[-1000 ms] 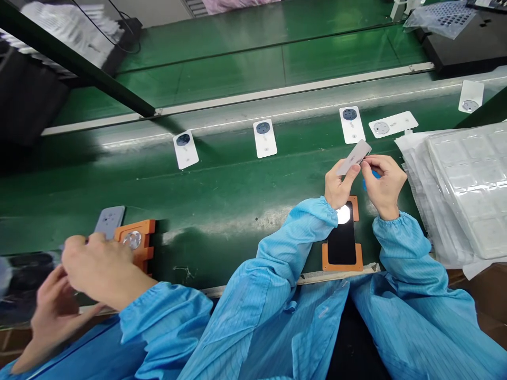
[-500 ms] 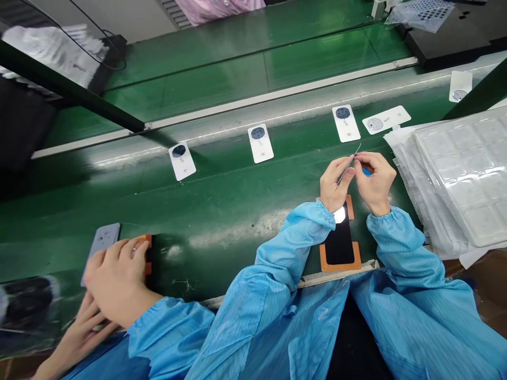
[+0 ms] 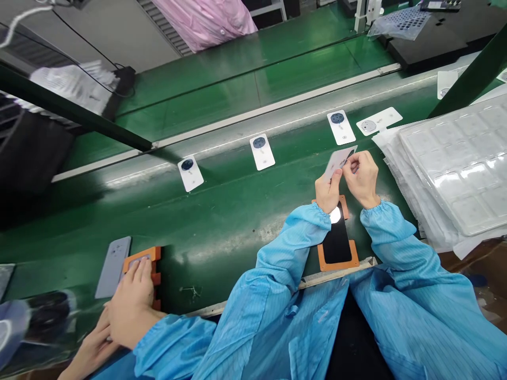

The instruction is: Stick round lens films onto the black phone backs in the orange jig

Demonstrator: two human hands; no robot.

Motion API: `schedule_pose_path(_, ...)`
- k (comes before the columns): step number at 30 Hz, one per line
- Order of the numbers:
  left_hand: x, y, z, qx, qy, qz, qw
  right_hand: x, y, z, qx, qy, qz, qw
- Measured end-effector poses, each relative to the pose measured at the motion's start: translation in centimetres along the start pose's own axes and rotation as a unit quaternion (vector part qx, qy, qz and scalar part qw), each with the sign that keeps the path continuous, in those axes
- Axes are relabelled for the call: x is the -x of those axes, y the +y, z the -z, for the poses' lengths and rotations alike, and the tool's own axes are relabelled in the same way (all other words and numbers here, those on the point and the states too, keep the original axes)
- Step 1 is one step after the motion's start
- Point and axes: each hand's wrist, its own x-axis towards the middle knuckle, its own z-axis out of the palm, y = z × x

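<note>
My left hand (image 3: 327, 191) pinches the lower edge of a small white card (image 3: 337, 161) and holds it tilted above the green belt (image 3: 237, 211). My right hand (image 3: 361, 177) is closed at the card's right end, its fingertips pressed on it. Below both hands lies an orange jig (image 3: 336, 240) with a black plate in it and a bright round spot at its top. Both my sleeves are light blue.
Three white cards (image 3: 262, 152) with dark round parts lie in a row on the belt, another card (image 3: 378, 121) lies sideways. Clear plastic trays (image 3: 455, 169) are stacked at the right. A co-worker's hand (image 3: 132, 301) rests on a second orange jig (image 3: 146, 261) beside a grey phone back (image 3: 114, 266).
The card in my hands has turned from edge-on to face-on, and my right hand has closed in on its end. The co-worker's hands have shifted on the left jig.
</note>
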Motion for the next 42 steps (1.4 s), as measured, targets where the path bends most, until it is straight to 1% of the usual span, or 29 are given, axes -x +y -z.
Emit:
schedule_pose_path(2,-0.7,0.1,0.8,0.077,0.046,0.075,0.993,-0.7,1.3,0.7,0.033,-0.038,-0.055,0.997)
schedule_pose_path(4,-1.0,0.7,2.4,0.136,0.083,0.133,0.978,-1.2,3.3,1.8,0.075,-0.104,-0.122,0.984)
schedule_pose_path(5,-0.9,1.2,3.5,0.151,0.095,0.148,0.973,-1.3,4.4,2.4,0.095,-0.14,-0.148,0.974)
schedule_pose_path(7,0.0,2.4,5.7,0.157,0.108,0.153,0.97,-0.9,6.5,3.6,0.125,-0.188,-0.171,0.959)
schedule_pose_path(9,1.7,3.6,7.6,0.138,0.105,0.137,0.975,-0.2,7.9,4.8,0.142,-0.204,-0.175,0.953)
schedule_pose_path(10,2.8,4.1,8.3,0.117,0.1,0.127,0.98,0.2,8.1,5.4,0.149,-0.203,-0.169,0.953)
schedule_pose_path(12,5.0,5.2,9.4,0.037,0.078,0.095,0.992,1.0,7.3,6.8,0.152,-0.192,-0.121,0.962)
schedule_pose_path(13,6.1,5.7,9.8,-0.021,0.05,0.069,0.996,1.4,6.5,7.5,0.139,-0.184,-0.079,0.97)
schedule_pose_path(14,7.1,6.2,10.1,-0.084,0.003,0.032,0.996,1.9,5.3,8.3,0.111,-0.179,-0.026,0.977)
schedule_pose_path(15,8.1,6.6,10.4,-0.146,-0.06,-0.015,0.987,2.6,4.0,9.0,0.073,-0.181,0.034,0.98)
schedule_pose_path(16,8.9,6.8,10.6,-0.203,-0.128,-0.066,0.969,3.3,2.7,9.5,0.034,-0.193,0.096,0.976)
schedule_pose_path(17,9.6,6.9,10.8,-0.252,-0.192,-0.116,0.941,4.2,1.5,10.0,0.004,-0.21,0.161,0.964)
schedule_pose_path(18,10.2,6.8,10.9,-0.293,-0.242,-0.161,0.911,5.2,0.5,10.3,-0.009,-0.226,0.225,0.948)
schedule_pose_path(19,10.7,6.5,11.0,-0.331,-0.272,-0.196,0.882,6.3,-0.2,10.4,-0.007,-0.236,0.285,0.929)
schedule_pose_path(20,11.0,6.2,11.1,-0.366,-0.287,-0.221,0.857,7.4,-0.7,10.3,0.009,-0.239,0.334,0.912)
schedule_pose_path(22,11.4,5.2,11.2,-0.421,-0.293,-0.248,0.822,9.4,-0.7,9.7,0.053,-0.221,0.393,0.891)
schedule_pose_path(23,11.5,4.7,11.3,-0.438,-0.292,-0.253,0.811,10.1,-0.5,9.4,0.07,-0.21,0.406,0.886)
schedule_pose_path(25,11.5,4.0,11.4,-0.453,-0.291,-0.259,0.802,10.9,0.1,8.8,0.092,-0.197,0.419,0.881)
schedule_pose_path(27,11.5,3.5,11.5,-0.456,-0.295,-0.259,0.799,11.0,0.5,8.4,0.102,-0.192,0.424,0.879)
schedule_pose_path(30,11.4,3.2,11.7,-0.461,-0.302,-0.253,0.795,10.4,0.3,8.5,0.104,-0.192,0.43,0.876)
schedule_pose_path(35,11.0,2.6,12.0,-0.487,-0.305,-0.237,0.784,9.5,-0.2,8.8,0.11,-0.211,0.434,0.869)
schedule_pose_path(37,10.7,2.6,11.9,-0.505,-0.311,-0.219,0.774,9.4,-0.1,8.7,0.112,-0.222,0.436,0.865)
schedule_pose_path(40,10.3,2.6,11.5,-0.545,-0.324,-0.199,0.747,9.5,0.5,8.1,0.12,-0.255,0.44,0.853)
schedule_pose_path(42,10.1,2.7,11.0,-0.57,-0.333,-0.192,0.726,9.8,0.9,7.6,0.131,-0.286,0.428,0.847)
